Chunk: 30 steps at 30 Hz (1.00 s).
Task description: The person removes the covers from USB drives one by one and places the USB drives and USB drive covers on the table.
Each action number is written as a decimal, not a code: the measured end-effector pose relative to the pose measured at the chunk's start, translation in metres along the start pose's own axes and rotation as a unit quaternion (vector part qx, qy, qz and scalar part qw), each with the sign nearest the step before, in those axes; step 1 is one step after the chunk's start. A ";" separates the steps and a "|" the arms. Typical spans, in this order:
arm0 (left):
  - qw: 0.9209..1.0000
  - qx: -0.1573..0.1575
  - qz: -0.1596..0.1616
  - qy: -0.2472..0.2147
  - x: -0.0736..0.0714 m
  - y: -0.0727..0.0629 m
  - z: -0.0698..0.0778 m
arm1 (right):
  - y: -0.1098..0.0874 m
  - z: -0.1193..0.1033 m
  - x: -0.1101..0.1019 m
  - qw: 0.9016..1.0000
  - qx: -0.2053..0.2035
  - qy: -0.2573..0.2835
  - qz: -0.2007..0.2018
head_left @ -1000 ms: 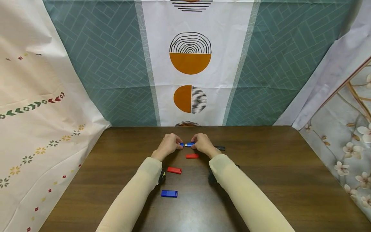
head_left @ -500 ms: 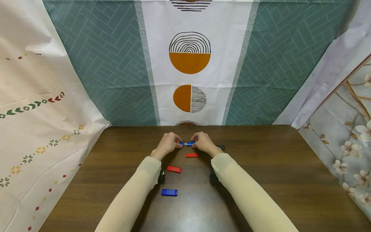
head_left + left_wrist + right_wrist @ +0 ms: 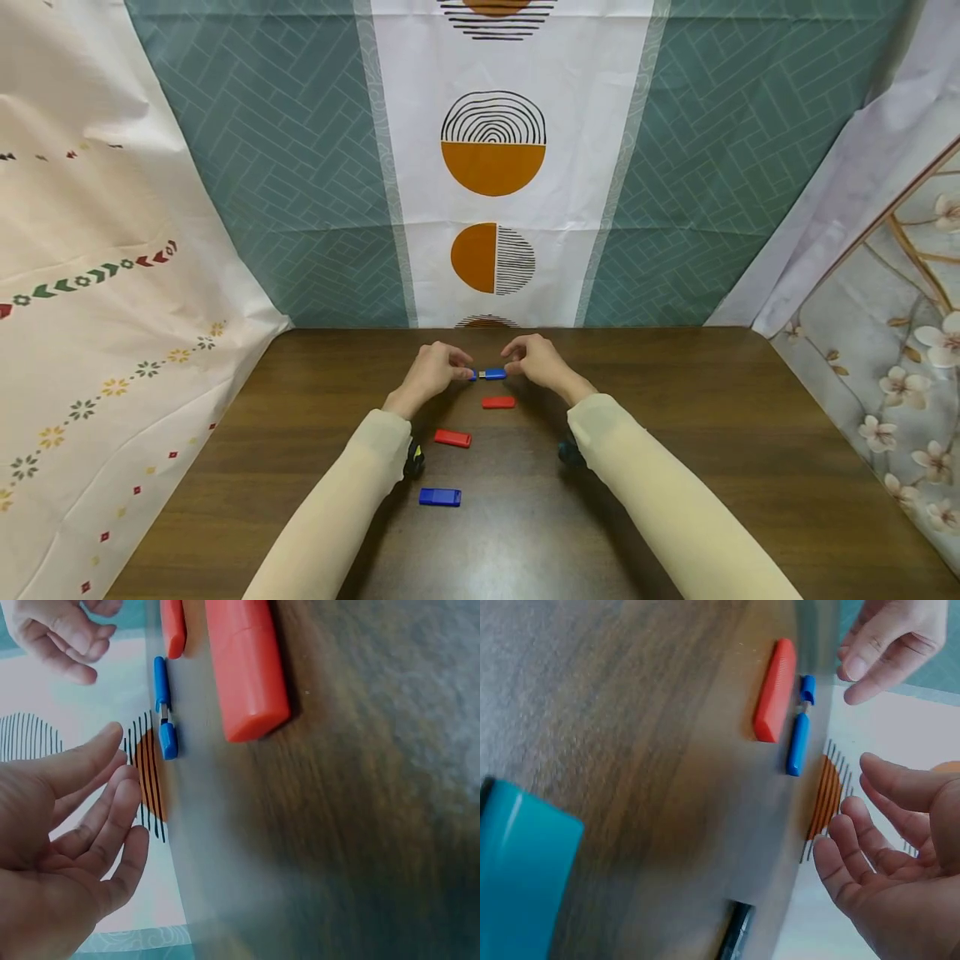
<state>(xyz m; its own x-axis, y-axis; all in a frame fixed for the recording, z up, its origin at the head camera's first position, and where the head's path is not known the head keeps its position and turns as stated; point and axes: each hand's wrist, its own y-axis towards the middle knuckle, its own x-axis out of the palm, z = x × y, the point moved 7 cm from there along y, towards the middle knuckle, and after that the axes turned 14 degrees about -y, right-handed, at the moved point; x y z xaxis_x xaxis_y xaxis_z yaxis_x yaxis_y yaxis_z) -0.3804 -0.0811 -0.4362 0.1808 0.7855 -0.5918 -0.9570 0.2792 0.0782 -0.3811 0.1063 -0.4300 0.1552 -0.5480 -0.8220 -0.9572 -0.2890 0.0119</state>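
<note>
A blue USB flash drive [image 3: 494, 374] lies at the back of the table, its metal plug bridging the gap to a short blue cap [image 3: 169, 741]. My left hand [image 3: 433, 369] is beside the cap, fingers loosely bent; in the left wrist view they stand apart from it. My right hand [image 3: 538, 363] hovers off the drive's other end, with thumb and fingers spread and nothing between them. In the right wrist view, the drive body [image 3: 798, 746] and cap lie in line on the wood.
Nearer me lie a small red stick [image 3: 498, 402], a red flash drive [image 3: 453, 438] and another blue flash drive [image 3: 440, 497]. A black stick [image 3: 736, 930] and a large teal object [image 3: 525, 870], kind unclear, show in the right wrist view. A patterned cloth [image 3: 492, 167] hangs behind.
My right hand has let go of the blue flash drive and drawn away to the right. The left fingers have loosened from the cap. The drive stays in place.
</note>
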 end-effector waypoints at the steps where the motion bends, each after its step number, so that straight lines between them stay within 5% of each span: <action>1: 1.000 0.000 -0.001 -0.005 0.000 -0.001 0.000 | -0.002 0.000 -0.002 1.000 -0.002 0.004 -0.001; 15: 0.999 0.003 -0.012 -0.035 0.004 -0.010 0.009 | -0.030 0.008 -0.018 0.998 -0.048 0.037 -0.006; 30: 0.997 0.005 -0.040 -0.059 0.015 -0.020 0.012 | -0.038 0.010 -0.010 0.998 -0.050 0.042 -0.011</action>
<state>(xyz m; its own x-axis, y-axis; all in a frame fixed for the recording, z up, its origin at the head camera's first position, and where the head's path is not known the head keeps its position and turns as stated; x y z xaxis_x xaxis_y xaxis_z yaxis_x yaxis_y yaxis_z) -0.3556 -0.0680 -0.4373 0.2824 0.8200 -0.4979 -0.9364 0.3485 0.0427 -0.3486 0.1307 -0.4281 0.2000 -0.6028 -0.7725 -0.9247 -0.3768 0.0547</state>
